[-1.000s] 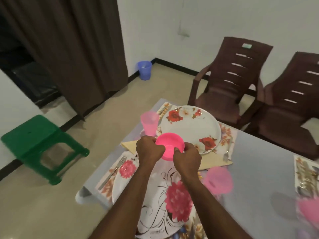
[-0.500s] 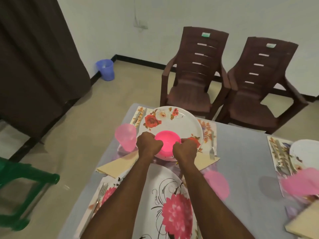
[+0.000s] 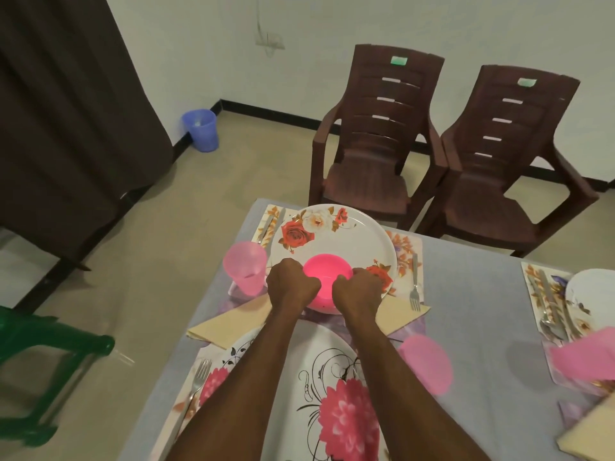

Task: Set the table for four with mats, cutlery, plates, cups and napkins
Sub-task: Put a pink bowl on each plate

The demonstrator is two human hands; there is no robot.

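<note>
A pink bowl (image 3: pixel 327 274) is held by its rim between my left hand (image 3: pixel 291 282) and my right hand (image 3: pixel 357 289), over the near edge of a white plate with red roses (image 3: pixel 332 234). That plate lies on a floral mat (image 3: pixel 404 247) with a fork (image 3: pixel 414 287) on its right and cutlery (image 3: pixel 271 222) on its left. A pink cup (image 3: pixel 245 267) stands left of the plate. A beige napkin (image 3: pixel 229 322) lies just in front. Closest to me is a plate with pink flowers (image 3: pixel 332 410), a fork (image 3: pixel 198 384) and another pink cup (image 3: pixel 426 364).
Two brown plastic chairs (image 3: pixel 376 141) (image 3: pixel 512 154) stand beyond the table's far edge. A third place setting with a plate (image 3: pixel 592 294), cutlery (image 3: pixel 549 307) and pink cup (image 3: pixel 582 359) is at the right. A green stool (image 3: pixel 43 371) and blue bin (image 3: pixel 201 129) stand on the floor.
Both hands have carried the pink bowl forward, from above the near plate to over the rose plate's near edge. My view has swung right, bringing the second chair and right-hand setting in.
</note>
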